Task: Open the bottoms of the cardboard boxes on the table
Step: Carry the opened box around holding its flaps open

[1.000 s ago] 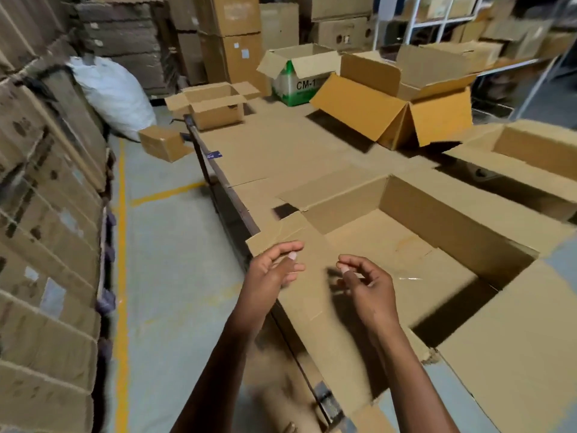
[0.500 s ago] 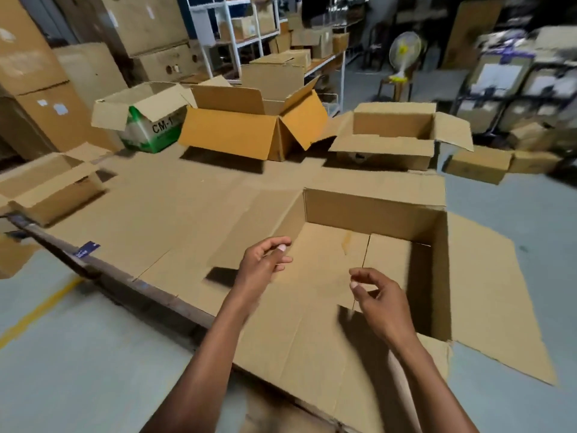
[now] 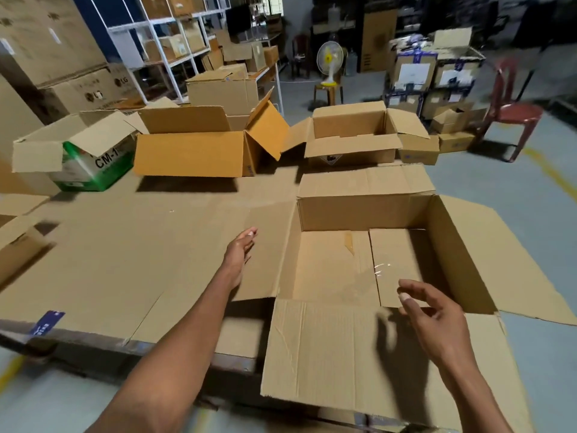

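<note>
Box (image 3: 368, 214): lower right of frame, on counter (image 3: 125, 251), top flaps splayed; bottom seam taped.
Handling: prob. light, stiff, bendy flaps; grip at a side wall's rim.
Left hand (image 3: 239, 251): spread, empty, beside box.
Right hand (image 3: 434, 310): spread, empty, over near flap.

Looking like a warehouse or packing storeroom. Stacked cartons (image 3: 62, 54) rising at the far left, white metal shelving (image 3: 175, 42) carrying more boxes, labelled parcels (image 3: 434, 76) piling up at the back. Opened cardboard boxes (image 3: 356, 135) sitting on a cardboard-covered table (image 3: 131, 245). Bare concrete floor (image 3: 512, 189) showing yellow lines, a pedestal fan (image 3: 328, 62) and plastic chair (image 3: 512, 110) standing beyond.
</note>
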{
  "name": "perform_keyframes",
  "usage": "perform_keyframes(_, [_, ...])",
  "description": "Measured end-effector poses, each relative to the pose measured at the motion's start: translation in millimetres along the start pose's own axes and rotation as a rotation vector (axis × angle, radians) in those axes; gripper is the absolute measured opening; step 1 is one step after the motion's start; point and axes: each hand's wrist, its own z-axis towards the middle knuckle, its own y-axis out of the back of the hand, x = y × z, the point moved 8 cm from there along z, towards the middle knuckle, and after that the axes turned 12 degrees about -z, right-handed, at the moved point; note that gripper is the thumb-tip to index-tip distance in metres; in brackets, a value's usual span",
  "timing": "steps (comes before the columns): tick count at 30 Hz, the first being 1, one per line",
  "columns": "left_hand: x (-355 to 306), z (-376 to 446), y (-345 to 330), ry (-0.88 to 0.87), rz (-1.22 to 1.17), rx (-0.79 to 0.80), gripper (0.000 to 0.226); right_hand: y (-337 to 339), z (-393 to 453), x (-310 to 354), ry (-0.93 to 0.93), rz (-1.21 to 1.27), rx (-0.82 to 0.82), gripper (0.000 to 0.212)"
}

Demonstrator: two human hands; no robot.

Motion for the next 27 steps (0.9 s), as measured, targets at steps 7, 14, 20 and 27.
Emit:
perform_keyframes(7, [6.8,28.6,35.5,0.081,0.114,0.069,0.045,12.3,-16.9,-15.0,-0.074,-0.053,-0.095,0.019])
perform_keyframes(14, [-50.7,32.1,45.8,-0.168,0.358,0.132,0.037,25.5,0.6,-14.5,-0.107,0.092,-0.043,0.021])
perform_keyframes(20, [-118.3,21.6,-5.4,-0.341,0.520,0.172,0.034,49.8,47.1,-8.3,-0.065,0.062,0.005,0.021])
perform_keyframes(27, [-121.2,18.2,-75.6,-0.292,0.831,0.305,0.046,124.2,138.7,-33.1,0.019,-0.319,-0.086,0.024])
